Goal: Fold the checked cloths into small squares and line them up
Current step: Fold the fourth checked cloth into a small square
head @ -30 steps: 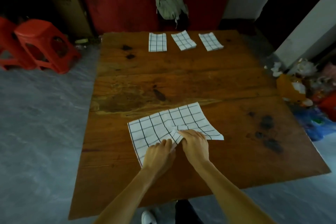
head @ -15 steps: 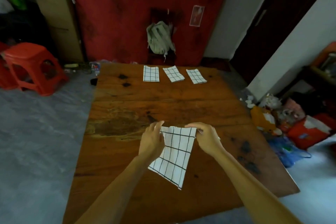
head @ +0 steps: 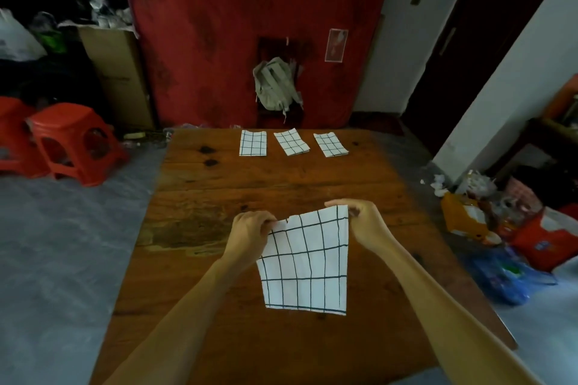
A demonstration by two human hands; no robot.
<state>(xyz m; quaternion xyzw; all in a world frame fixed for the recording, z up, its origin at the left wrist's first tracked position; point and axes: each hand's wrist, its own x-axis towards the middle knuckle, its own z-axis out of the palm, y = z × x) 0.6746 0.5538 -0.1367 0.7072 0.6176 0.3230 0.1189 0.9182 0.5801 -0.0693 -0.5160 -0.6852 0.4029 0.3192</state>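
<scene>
Hanging from two pinched top corners, the white cotton cloth with a dark grid of checks droops in front of the person over the near half of the worn brown wooden table, the only view being the head camera. The left hand pinches the upper left corner and the right hand pinches the upper right, the two held apart with the top edge stretched between them. It looks already doubled, though I cannot tell how many layers. Judging by its soft sag and slight ripple, it is light, limp and unbreakable, and it will slump wherever it is unsupported, so corners and edges are the places to hold, with the layers pinched together so they do not slide. At the far edge lie three small folded checked squares in a row, well apart from the hands.
</scene>
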